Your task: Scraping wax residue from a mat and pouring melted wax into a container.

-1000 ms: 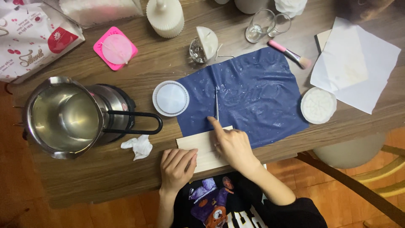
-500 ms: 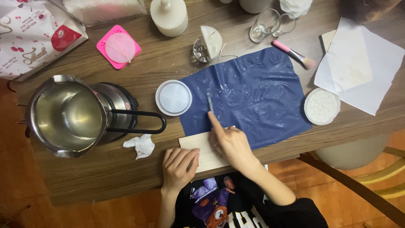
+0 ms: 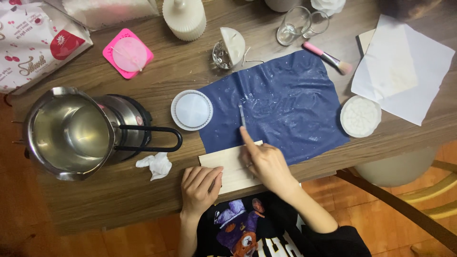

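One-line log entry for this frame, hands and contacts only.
left hand: flat on pale wooden board | right hand: holds thin metal tool on blue plastic sheet

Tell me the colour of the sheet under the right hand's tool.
Dark blue, flecked with white specks; the sheet shows in the head view.

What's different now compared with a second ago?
Little changed. The right hand keeps hold of the thin metal tool, whose tip shifted slightly over the blue sheet. The left hand stays flat on the pale board; the pot and round mould are unmoved.
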